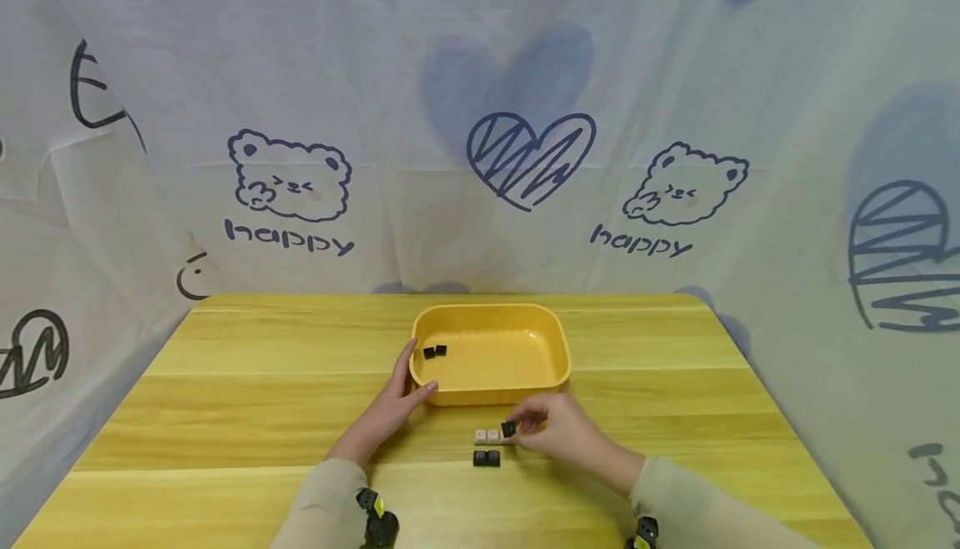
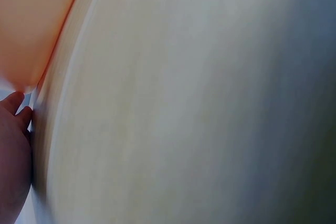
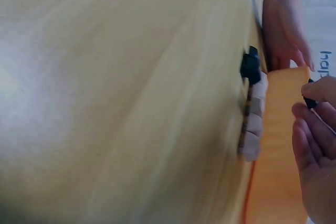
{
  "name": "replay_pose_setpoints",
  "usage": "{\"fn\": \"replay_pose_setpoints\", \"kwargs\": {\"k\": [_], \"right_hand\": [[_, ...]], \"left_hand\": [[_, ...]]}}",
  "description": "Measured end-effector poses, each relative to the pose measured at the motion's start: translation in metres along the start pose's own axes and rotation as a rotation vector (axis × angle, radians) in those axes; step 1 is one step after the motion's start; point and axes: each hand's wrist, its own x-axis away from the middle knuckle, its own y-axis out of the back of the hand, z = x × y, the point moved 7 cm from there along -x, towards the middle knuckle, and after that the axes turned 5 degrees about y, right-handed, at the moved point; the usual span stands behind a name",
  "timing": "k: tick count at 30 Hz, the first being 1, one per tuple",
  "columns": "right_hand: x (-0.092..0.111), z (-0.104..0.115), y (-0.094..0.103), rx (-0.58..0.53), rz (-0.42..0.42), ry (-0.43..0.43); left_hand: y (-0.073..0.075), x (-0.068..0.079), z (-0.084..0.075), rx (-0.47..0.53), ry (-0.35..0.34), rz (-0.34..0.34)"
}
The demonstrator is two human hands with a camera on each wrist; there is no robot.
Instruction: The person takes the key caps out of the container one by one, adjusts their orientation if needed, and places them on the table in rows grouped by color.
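Note:
My right hand (image 1: 558,432) pinches a black keycap (image 1: 508,429) between thumb and fingertips, just in front of the yellow tray (image 1: 480,396). The same black keycap (image 3: 310,94) shows at the fingertips in the right wrist view. White keycaps (image 1: 486,436) lie in a row on the table, partly covered by that hand. Nearer to me, two black keycaps (image 1: 487,458) sit side by side. My left hand (image 1: 392,407) rests at the tray's left front corner, fingers straight along the left side and thumb at the front rim. Inside the tray, at its left end, are two black keycaps (image 1: 435,351).
The wooden table (image 1: 262,416) stretches out to both sides of the tray. Behind it hangs a white cloth (image 1: 420,224) printed with hearts and bears. A black device (image 1: 378,520) is strapped to the left wrist.

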Motion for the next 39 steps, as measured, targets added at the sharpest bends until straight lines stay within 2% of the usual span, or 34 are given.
{"fn": "replay_pose_setpoints", "kwargs": {"k": [8, 14, 24, 39], "right_hand": [[0.004, -0.004, -0.009, 0.156, -0.011, 0.048], [0.007, -0.003, -0.017, 0.211, 0.034, 0.028], [0.008, 0.002, -0.024, 0.345, 0.074, 0.048], [0.006, 0.004, -0.029, 0.394, 0.122, 0.025]], "left_hand": [[0.000, -0.002, 0.002, 0.004, 0.014, 0.010], [0.000, 0.002, -0.004, 0.001, 0.014, 0.010], [0.000, 0.000, 0.000, 0.003, 0.026, -0.001], [0.000, 0.000, -0.002, 0.018, -0.002, 0.014]]}}
